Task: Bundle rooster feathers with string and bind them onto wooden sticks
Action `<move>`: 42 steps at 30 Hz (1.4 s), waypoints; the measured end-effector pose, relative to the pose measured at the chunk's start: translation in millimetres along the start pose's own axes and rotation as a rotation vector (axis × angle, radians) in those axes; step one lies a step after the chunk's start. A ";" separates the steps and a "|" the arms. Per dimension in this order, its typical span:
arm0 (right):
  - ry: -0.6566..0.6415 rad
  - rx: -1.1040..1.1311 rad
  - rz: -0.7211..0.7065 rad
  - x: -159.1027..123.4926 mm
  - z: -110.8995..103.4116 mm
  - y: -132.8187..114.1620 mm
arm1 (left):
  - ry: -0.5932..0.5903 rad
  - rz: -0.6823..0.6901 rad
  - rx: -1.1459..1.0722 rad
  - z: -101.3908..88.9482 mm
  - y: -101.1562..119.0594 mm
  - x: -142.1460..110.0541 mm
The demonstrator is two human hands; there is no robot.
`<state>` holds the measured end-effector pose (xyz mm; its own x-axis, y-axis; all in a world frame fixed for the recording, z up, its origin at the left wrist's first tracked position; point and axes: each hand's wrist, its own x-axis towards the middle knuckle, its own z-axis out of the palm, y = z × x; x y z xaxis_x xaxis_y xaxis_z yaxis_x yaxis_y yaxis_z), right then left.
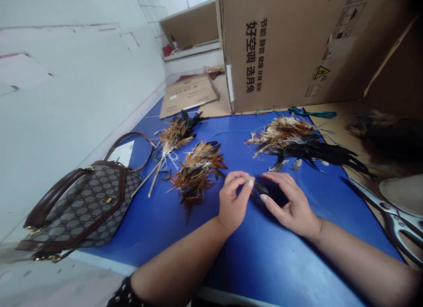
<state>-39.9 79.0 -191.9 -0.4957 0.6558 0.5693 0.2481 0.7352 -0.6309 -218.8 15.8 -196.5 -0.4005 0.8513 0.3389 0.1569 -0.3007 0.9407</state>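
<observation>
My left hand (234, 199) pinches a small dark feather (262, 190) by its end, between thumb and fingers. Just to the right, my right hand (294, 205) is open, thumb and fingers apart around the feather's other end. Whether it touches the feather I cannot tell. Left of my hands lies a pile of brown feathers (200, 170). Beyond it, a feather bundle (175, 135) with black tips sits on thin sticks (152, 180). A larger heap of tan feathers (287, 131) and black feathers (317, 152) lies beyond my right hand.
Everything rests on a blue tabletop (185, 241). A patterned handbag (95, 201) stands at the left by the white wall. Large metal scissors (390, 210) lie at the right edge. Blue-green string (312, 113) and a big cardboard box (284, 56) are at the back, with flat cardboard (190, 95) beside it.
</observation>
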 end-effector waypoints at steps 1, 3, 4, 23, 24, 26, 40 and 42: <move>-0.017 0.031 0.008 -0.5 2.9 -1.2 | -0.045 0.009 0.020 0.1 2.5 -2.3; -0.045 0.092 0.033 -1.9 6.9 -1.4 | -0.113 0.034 0.051 -0.1 6.4 -5.6; -0.059 0.113 0.049 -2.7 8.0 -0.8 | -0.128 0.041 0.056 -0.3 7.6 -6.3; -0.110 -0.539 -0.119 95.6 -30.6 85.2 | 0.031 -0.254 -0.518 6.6 10.6 -5.9; -0.143 -0.592 -0.125 102.8 -27.0 90.3 | -0.008 -0.258 -0.490 7.3 12.0 -8.7; -0.203 -0.690 -0.126 114.0 -18.4 100.0 | -0.079 -0.278 -0.448 8.9 13.7 -13.7; -0.118 -0.120 0.200 102.3 -31.4 57.7 | 0.012 -0.449 -0.303 6.0 2.8 -8.9; -0.218 0.125 0.358 89.6 -33.8 39.3 | 0.023 -0.495 -0.337 6.9 -0.9 -8.1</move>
<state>-46.5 172.4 -147.9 -0.5644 0.8040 0.1873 0.3402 0.4332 -0.8346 -209.5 12.2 -200.1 -0.3733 0.9165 -0.1440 -0.3472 0.0060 0.9378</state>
